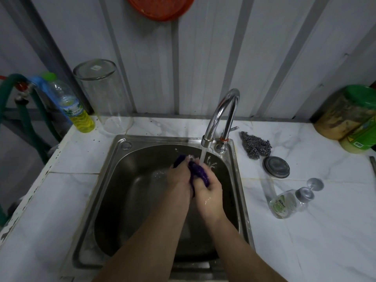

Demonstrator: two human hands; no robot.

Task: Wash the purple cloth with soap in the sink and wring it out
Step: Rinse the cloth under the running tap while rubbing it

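Observation:
The purple cloth (pixel 198 171) is bunched between both my hands over the steel sink (pixel 120 163). My left hand (pixel 180 180) grips its left part, with a purple end poking out past my fingers. My right hand (pixel 209 192) grips its right part, fingers curled round it. Water runs from the chrome tap (pixel 221 117) straight onto the cloth and splashes off it. Much of the cloth is hidden inside my hands.
A clear soap bottle (pixel 284 202) lies on its side on the marble counter to the right, near a round metal lid (pixel 276 167) and a steel scourer (pixel 256 147). At the back left stand a yellow-liquid bottle (pixel 78 112) and a tall glass (pixel 103 94).

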